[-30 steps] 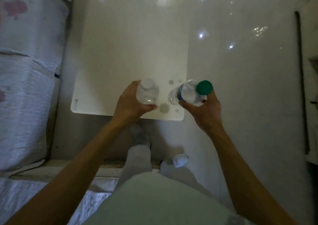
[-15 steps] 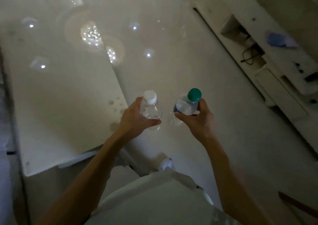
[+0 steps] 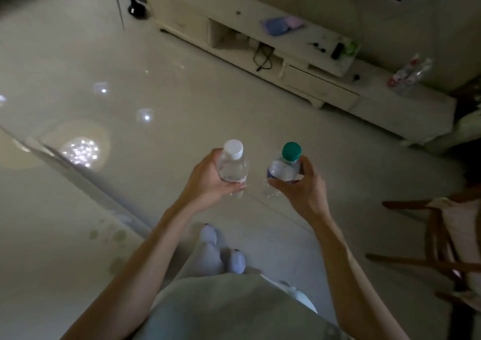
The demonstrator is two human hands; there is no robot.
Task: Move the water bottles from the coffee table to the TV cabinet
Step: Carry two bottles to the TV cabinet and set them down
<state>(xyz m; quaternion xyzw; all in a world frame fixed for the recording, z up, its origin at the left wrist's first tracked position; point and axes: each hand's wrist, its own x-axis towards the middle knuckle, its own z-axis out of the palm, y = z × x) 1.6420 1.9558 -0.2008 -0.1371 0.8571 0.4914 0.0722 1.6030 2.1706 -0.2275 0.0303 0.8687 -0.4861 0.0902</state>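
Both my bare arms reach forward from the bottom of the frame to its centre, over the glossy floor [image 3: 182, 100]. My left hand [image 3: 208, 183] has its fingers wrapped around a clear white-capped bottle [image 3: 232, 166], held upright. Just beside it, my right hand [image 3: 303, 187] grips a green-capped bottle [image 3: 285, 168] the same way. The TV cabinet [image 3: 307, 79] runs across the upper right, well apart from both bottles.
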